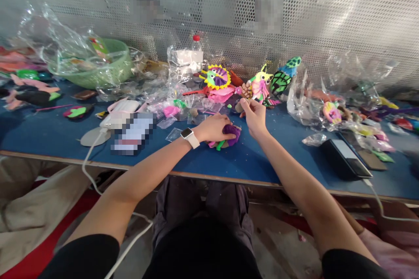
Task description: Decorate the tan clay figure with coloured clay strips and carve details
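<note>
The left hand (214, 128) is gripping a purple clay piece (233, 134) against the surface (209, 165), near the middle of the near edge; its thumb is lying across the purple part, while its other fingers are partly hiding the far side. A green strip (220, 144) is poking out on the near side. The right hand (256, 117), a little to the right and farther off, is pinching what is looking like a small brownish lump (239, 107) between thumb and fingertips.

The purple piece is looking like light, soft modelling clay, probably denting under firm pressure and perhaps clinging slightly rather than slipping. Its thin strips are seeming the fragile parts, likely bending or coming loose if pulled. The thick purple body is offering the safer hold, with a broad, gentle grip from the sides. Farther off, a yellow-rimmed figure (216, 77) is standing among plastic wrappers.
</note>
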`<state>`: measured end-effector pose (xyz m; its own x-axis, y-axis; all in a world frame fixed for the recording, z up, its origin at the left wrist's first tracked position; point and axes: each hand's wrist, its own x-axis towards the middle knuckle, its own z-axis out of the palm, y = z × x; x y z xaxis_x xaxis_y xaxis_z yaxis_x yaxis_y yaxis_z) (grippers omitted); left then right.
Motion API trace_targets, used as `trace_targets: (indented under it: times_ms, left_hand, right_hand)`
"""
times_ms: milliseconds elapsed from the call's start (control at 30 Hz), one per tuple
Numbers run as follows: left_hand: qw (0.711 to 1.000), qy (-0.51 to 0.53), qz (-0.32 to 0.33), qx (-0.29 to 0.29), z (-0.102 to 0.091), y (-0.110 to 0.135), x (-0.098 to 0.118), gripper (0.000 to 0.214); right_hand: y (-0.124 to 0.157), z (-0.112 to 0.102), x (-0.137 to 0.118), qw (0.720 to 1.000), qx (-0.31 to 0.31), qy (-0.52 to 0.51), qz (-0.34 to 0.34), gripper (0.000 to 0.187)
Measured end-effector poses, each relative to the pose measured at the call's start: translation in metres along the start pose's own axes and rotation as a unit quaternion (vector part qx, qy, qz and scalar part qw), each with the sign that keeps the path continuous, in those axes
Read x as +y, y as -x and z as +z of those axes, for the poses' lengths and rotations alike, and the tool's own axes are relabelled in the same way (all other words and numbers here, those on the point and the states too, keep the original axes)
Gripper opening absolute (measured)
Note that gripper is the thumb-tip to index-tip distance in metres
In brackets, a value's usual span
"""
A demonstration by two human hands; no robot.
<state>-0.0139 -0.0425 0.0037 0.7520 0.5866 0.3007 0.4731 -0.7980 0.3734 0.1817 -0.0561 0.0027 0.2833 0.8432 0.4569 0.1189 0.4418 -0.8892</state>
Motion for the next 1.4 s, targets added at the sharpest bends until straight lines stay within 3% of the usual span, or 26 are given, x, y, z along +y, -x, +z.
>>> trace_targets:
  times_ms: [133, 267, 433, 700, 867, 1100, 1400]
  left_hand:
    - [0.999, -0.025, -0.002, -0.02, -0.003, -0.002, -0.002, 0.044]
    - [0.997, 0.067, -0.026, -0.021, -0.017, -0.004, -0.014, 0.047]
    - [0.979, 0.201, 0.007, -0.026, -0.041, -0.004, -0.02, 0.037]
    - [0.969, 0.244, 0.013, -0.026, -0.061, 0.002, -0.007, 0.044]
    - [0.974, 0.224, 0.021, -0.02, -0.064, 0.004, 0.002, 0.051]
    - [0.982, 0.18, 0.021, 0.047, -0.059, 0.006, 0.018, 0.071]
    - [0.984, 0.162, 0.026, 0.063, -0.057, 0.006, 0.014, 0.068]
  right_hand:
    - [-0.003, -0.001, -0.002, 1.0, 0.008, -0.023, 0.014, 0.074]
    - [-0.007, -0.005, -0.001, 0.998, -0.01, -0.045, 0.042, 0.074]
    - [-0.014, -0.012, 0.002, 0.989, -0.062, -0.062, 0.121, 0.08]
    - [-0.008, -0.015, -0.021, 0.962, -0.169, -0.126, 0.171, 0.065]
    - [-0.002, -0.014, -0.034, 0.968, -0.177, -0.126, 0.124, 0.057]
    - [0.007, -0.007, -0.037, 0.988, -0.12, -0.093, 0.035, 0.055]
    - [0.01, -0.01, -0.045, 0.989, -0.137, -0.044, -0.024, 0.047]
